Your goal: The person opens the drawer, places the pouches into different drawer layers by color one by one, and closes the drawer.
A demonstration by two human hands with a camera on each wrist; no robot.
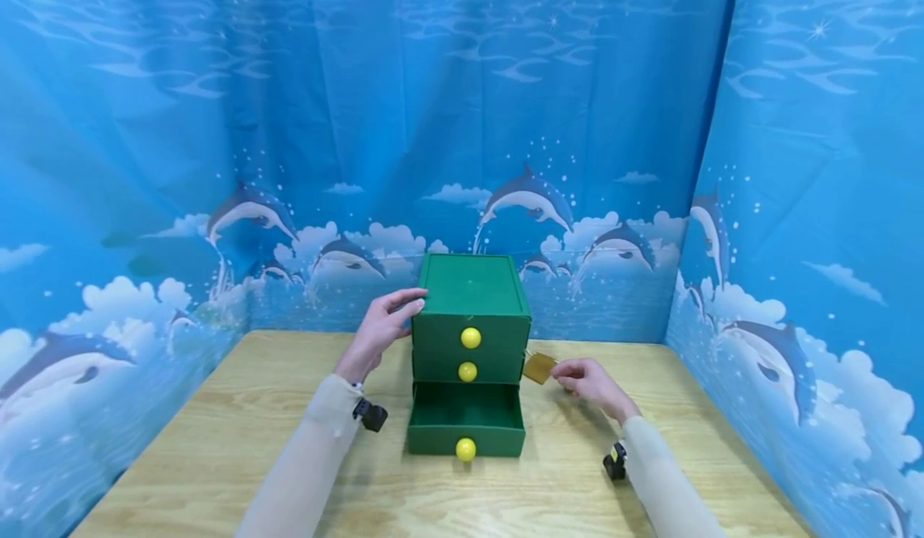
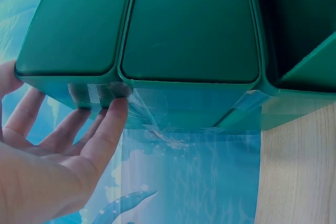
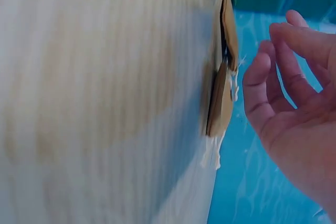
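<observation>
A green drawer cabinet (image 1: 472, 285) with yellow round knobs stands on the table. Its bottom drawer (image 1: 467, 442) is pulled out, and no contents show inside it; the two upper drawers are closed. My left hand (image 1: 381, 329) rests at the cabinet's upper left, fingertips against the side wall, as the left wrist view shows. On the table by the cabinet's right side lie flat brown paper pieces (image 3: 221, 82) with white strings, like small folded bags. Close over them is my right hand (image 3: 294, 77), its fingers loosely bent and apart from the pieces in the right wrist view.
The wooden table (image 1: 289, 410) carries the cabinet near its back edge. Blue curtains (image 1: 375, 121) printed with dolphins hang behind it and at both sides. Clear tape (image 2: 252, 99) runs along the cabinet's left wall.
</observation>
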